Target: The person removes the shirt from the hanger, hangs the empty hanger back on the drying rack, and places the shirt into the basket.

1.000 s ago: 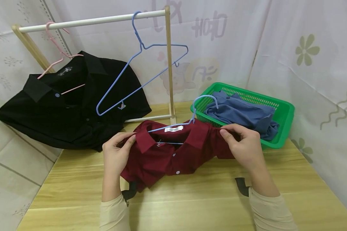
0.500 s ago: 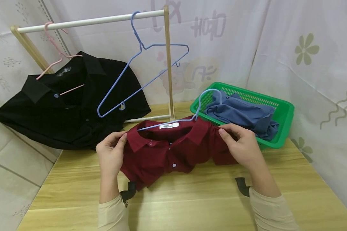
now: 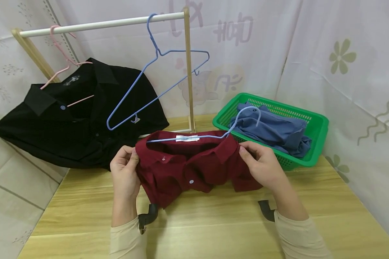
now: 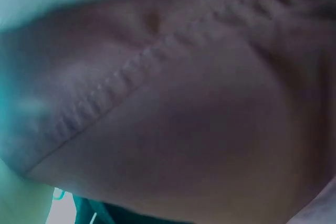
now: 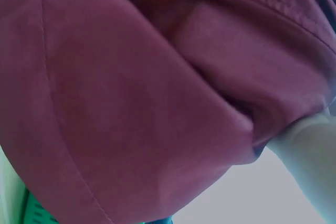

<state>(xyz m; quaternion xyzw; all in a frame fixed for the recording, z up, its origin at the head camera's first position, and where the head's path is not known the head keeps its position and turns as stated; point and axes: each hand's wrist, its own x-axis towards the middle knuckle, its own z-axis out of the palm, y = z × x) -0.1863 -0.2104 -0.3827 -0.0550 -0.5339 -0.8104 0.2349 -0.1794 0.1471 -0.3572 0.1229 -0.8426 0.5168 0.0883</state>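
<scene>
A dark red collared shirt (image 3: pixel 200 167) is held up above the table between both hands in the head view. My left hand (image 3: pixel 124 171) pinches its left side beside the collar, thumb in front. My right hand (image 3: pixel 262 163) pinches the shirt at the right shoulder. Inside the neck opening lies a light blue hanger (image 3: pixel 210 136); its hook rises out and leans right, in front of the basket. Red cloth fills most of both wrist views, with stitched seams on the shirt (image 4: pixel 157 103) in the left one. The hanger's lower part is hidden by the cloth.
A rack with a white rail (image 3: pixel 107 24) stands behind. On it hang a black shirt (image 3: pixel 126 84) on a pink hanger (image 3: pixel 63 54) and a bare blue hanger (image 3: pixel 129 90). A green basket (image 3: pixel 320 144) at the right holds folded blue clothing (image 3: pixel 272 127).
The red shirt has shifted left between the hands, while the hanger hook has tilted and moved right. My right hand has moved slightly left, and my left hand also sits a little further left.
</scene>
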